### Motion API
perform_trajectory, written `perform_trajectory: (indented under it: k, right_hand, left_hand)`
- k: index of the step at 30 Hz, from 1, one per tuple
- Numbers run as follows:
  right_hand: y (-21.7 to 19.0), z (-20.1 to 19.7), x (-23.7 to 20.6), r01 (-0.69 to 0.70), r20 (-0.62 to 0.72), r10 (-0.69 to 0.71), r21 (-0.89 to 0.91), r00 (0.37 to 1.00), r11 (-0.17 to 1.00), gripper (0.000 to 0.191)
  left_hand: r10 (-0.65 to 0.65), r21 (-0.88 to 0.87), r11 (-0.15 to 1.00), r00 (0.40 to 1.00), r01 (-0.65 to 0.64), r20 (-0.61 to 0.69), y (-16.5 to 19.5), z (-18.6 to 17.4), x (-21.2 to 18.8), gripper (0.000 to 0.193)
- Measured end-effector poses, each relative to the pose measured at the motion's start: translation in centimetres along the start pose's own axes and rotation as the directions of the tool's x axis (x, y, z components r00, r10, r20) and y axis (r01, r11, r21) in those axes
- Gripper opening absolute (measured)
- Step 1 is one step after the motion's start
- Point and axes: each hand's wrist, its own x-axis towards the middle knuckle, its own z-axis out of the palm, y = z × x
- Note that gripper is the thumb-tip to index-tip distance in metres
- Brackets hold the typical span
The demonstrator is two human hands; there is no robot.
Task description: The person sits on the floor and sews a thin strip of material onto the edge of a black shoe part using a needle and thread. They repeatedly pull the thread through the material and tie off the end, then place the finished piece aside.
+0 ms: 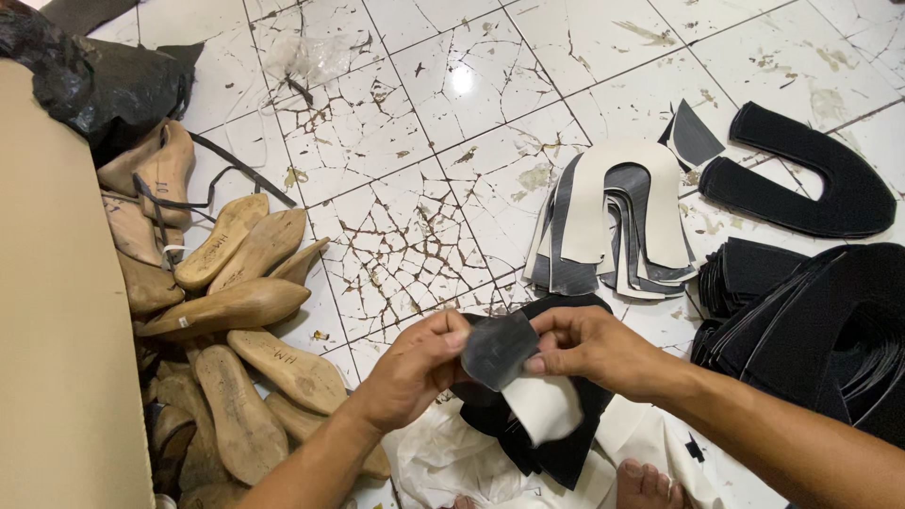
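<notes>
Both hands pinch one small dark grey cut piece [497,347] of shoe material, with a white piece [545,407] hanging under it. My left hand [415,368] holds its left edge with thumb and fingers. My right hand [589,347] grips its right edge. Beneath the hands lies a black U-shaped cut piece [566,443] on crumpled white plastic [443,462]. A bare foot [649,484] shows at the bottom edge.
A heap of wooden shoe lasts [236,311] lies at left beside a brown cardboard wall [57,330] and a black bag [94,80]. Stacks of grey-white U-shaped pieces [613,217] and black ones [811,170] [820,330] lie at right on cracked white floor tiles [405,188].
</notes>
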Motion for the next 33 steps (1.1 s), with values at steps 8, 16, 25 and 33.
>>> perform_trajectory:
  k: [8, 16, 25, 33]
  right_hand:
    - [-1.0, 1.9, -2.2, 0.107, -0.096, -0.201, -0.592, 0.975, 0.799, 0.044]
    - [-1.5, 2.3, -2.3, 0.315, 0.08, -0.398, -0.76, 0.914, 0.569, 0.029]
    - [-0.2, 0.8, -1.8, 0.315, 0.066, -0.403, -0.742, 0.913, 0.592, 0.029]
    - [-0.7, -4.9, -2.0, -0.134, -0.244, -0.024, -0.609, 0.969, 0.782, 0.045]
  left_hand:
    - [-0.198, 0.707, 0.665, 0.97, 0.24, -0.143, 1.3, 1.7, 1.4, 0.053]
    - [-0.307, 0.958, 0.244, 0.949, 0.149, -0.07, 2.4, 4.9, 2.2, 0.063]
    - [-0.253, 0.986, 0.161, 0.968, 0.046, -0.004, 0.1, 3.2, 2.2, 0.056]
    - [-0.193, 0.466, 0.85, 0.968, 0.245, -0.158, 0.9, -1.0, 0.5, 0.034]
